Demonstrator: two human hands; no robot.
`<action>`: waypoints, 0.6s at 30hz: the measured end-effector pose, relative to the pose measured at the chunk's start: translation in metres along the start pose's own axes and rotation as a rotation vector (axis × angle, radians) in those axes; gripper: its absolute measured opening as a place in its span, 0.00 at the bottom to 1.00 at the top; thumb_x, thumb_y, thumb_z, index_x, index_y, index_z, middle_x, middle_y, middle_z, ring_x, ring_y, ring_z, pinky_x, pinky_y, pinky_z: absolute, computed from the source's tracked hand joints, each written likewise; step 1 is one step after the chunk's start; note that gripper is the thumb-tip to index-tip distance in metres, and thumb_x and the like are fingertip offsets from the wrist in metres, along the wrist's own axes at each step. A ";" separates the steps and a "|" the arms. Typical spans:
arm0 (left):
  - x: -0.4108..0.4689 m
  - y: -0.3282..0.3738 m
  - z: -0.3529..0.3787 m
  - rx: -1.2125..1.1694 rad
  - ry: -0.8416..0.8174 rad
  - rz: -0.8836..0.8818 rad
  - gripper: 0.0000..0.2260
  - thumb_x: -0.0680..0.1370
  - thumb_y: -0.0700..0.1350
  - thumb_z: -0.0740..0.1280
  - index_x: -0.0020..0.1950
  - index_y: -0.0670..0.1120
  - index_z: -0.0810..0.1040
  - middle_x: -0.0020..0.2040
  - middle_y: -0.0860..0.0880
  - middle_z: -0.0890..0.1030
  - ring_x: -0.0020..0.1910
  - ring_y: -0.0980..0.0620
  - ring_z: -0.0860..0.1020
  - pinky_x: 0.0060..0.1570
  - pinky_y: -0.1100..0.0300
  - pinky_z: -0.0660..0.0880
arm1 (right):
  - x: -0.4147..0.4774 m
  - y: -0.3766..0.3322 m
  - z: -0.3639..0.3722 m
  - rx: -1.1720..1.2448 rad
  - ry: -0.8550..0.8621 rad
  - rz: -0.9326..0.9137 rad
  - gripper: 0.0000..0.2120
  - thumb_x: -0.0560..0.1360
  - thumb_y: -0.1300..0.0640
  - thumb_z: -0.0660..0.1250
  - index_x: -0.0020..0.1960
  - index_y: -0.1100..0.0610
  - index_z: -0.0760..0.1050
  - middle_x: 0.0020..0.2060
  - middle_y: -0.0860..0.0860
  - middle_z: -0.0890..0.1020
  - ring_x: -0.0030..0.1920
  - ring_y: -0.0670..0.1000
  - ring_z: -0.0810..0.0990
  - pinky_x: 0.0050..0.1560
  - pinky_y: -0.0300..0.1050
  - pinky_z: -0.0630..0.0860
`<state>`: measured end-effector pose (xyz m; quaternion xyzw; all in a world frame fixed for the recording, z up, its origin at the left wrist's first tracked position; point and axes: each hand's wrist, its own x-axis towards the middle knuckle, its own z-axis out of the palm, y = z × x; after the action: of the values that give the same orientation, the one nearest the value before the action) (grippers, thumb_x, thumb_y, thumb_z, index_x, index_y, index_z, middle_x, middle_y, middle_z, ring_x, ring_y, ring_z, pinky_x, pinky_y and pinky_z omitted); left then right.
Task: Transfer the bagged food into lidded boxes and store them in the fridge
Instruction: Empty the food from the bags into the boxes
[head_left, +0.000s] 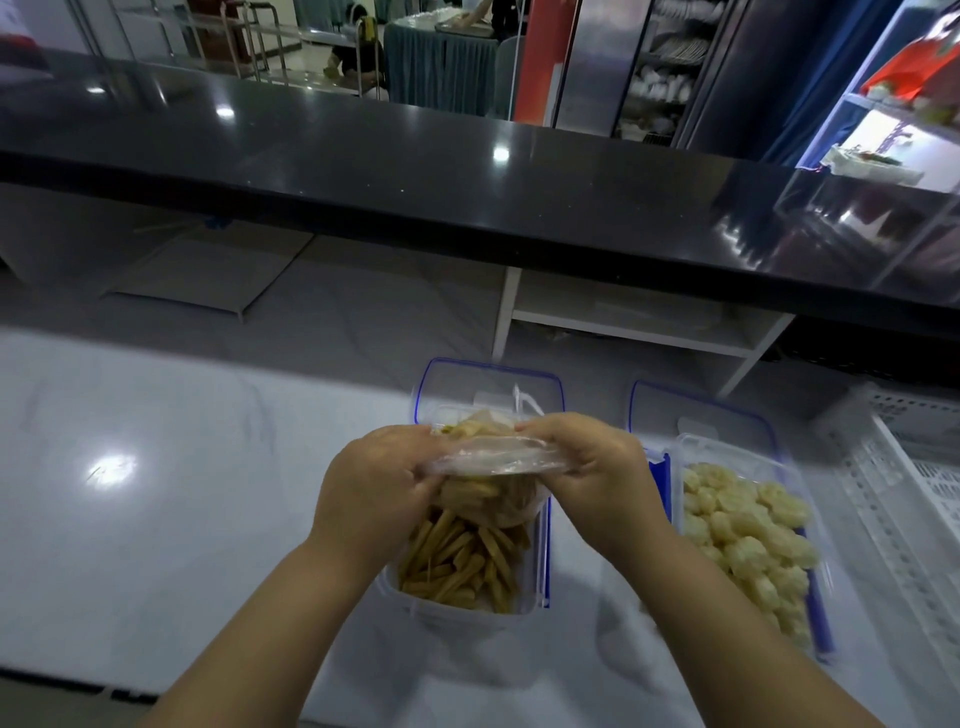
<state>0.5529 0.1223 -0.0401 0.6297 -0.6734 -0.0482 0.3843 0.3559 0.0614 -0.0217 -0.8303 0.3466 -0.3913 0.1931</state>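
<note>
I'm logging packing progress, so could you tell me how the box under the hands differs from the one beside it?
The left box holds yellow sticks; the right box holds pale round pieces. The left hand and right hand grip a bag over the left box; nothing is above the right box. Both are clear and uncovered.

Looked like a restaurant or canteen service area: long black serving ledge (467, 171) above a white counter (156, 467), racks of stacked white plates & bowls (670, 62) at back, skirted buffet table (441, 73) w/ a metal tray (462, 28), lit display case (883, 140) at right.
</note>
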 end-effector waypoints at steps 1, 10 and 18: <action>0.001 0.001 -0.001 0.002 -0.010 -0.007 0.12 0.74 0.48 0.66 0.53 0.48 0.84 0.47 0.48 0.86 0.45 0.49 0.84 0.47 0.55 0.81 | 0.002 -0.001 0.000 0.016 -0.008 0.023 0.09 0.71 0.63 0.71 0.51 0.56 0.82 0.42 0.48 0.84 0.43 0.45 0.81 0.45 0.39 0.79; -0.007 -0.006 0.011 -0.139 -0.454 -0.250 0.29 0.66 0.54 0.74 0.64 0.61 0.67 0.72 0.61 0.53 0.68 0.59 0.60 0.64 0.58 0.68 | -0.008 -0.002 0.009 -0.143 -0.497 0.367 0.35 0.68 0.53 0.75 0.70 0.43 0.64 0.68 0.40 0.64 0.68 0.47 0.59 0.67 0.45 0.65; 0.001 -0.003 0.017 -0.146 -0.294 -0.126 0.20 0.71 0.45 0.72 0.60 0.61 0.74 0.51 0.66 0.75 0.52 0.61 0.76 0.52 0.66 0.75 | -0.005 0.005 0.018 -0.177 -0.350 0.281 0.25 0.68 0.52 0.74 0.63 0.45 0.71 0.54 0.43 0.76 0.56 0.47 0.73 0.56 0.42 0.72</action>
<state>0.5461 0.1139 -0.0534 0.6271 -0.6764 -0.2125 0.3228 0.3656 0.0622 -0.0380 -0.8427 0.4530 -0.1788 0.2296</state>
